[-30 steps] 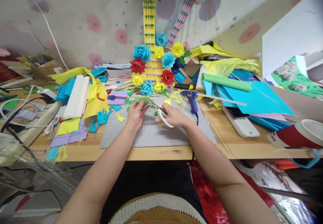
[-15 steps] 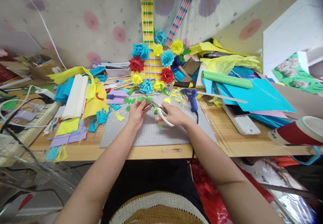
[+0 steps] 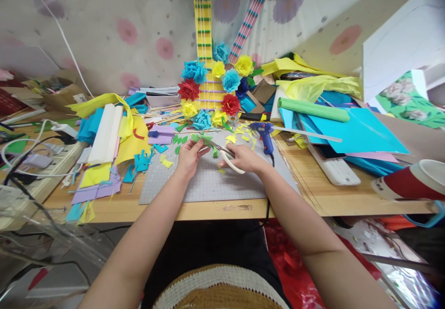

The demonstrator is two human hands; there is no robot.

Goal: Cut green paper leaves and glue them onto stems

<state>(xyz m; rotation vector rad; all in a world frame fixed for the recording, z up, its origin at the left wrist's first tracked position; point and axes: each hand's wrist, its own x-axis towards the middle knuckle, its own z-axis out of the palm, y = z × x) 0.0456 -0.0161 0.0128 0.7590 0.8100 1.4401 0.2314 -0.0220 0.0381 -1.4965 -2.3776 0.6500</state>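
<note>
My left hand pinches a small piece of green paper above a grey cutting mat. My right hand is closed round the white handles of a pair of scissors, whose blades point left at the green paper. Small green leaf shapes and yellow scraps lie on the mat just beyond my hands.
A blue glue gun lies right of my right hand. A paper guitar with paper flowers leans on the back wall. Coloured paper sheets, a green roll, a white roll and a red cup crowd the wooden table. Cables lie at left.
Both hands have stayed over the mat. The scissors and my right hand have shifted slightly right while the green paper stays at the blades. The view has shifted slightly.
</note>
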